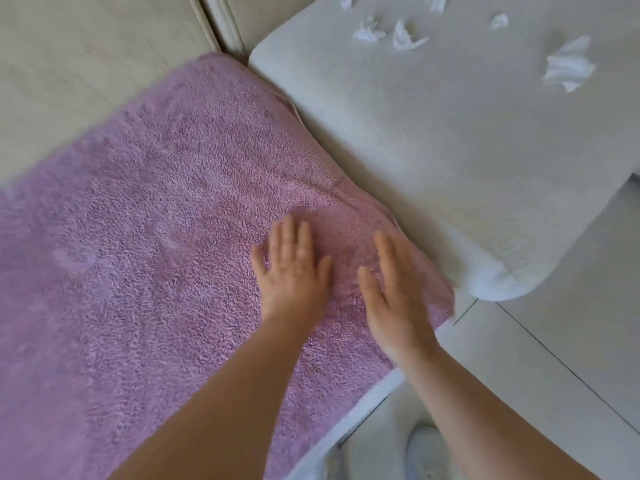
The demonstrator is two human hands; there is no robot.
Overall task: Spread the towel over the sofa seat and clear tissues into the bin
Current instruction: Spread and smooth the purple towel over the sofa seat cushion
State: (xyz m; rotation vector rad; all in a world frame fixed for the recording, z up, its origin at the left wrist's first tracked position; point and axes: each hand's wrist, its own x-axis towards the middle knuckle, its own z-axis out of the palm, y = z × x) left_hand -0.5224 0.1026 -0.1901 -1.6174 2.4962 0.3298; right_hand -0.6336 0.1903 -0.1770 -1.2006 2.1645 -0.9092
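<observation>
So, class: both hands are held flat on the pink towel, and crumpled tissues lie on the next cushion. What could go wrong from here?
1. The towel ends right at the seat's front edge by the right hand; a hard sweep could drag it toward the floor.
2. The tissues are small, white and scattered on the pale cushion; one could easily be missed.
3. The left hand, pushing sideways, could bunch the towel into wrinkles.
</observation>
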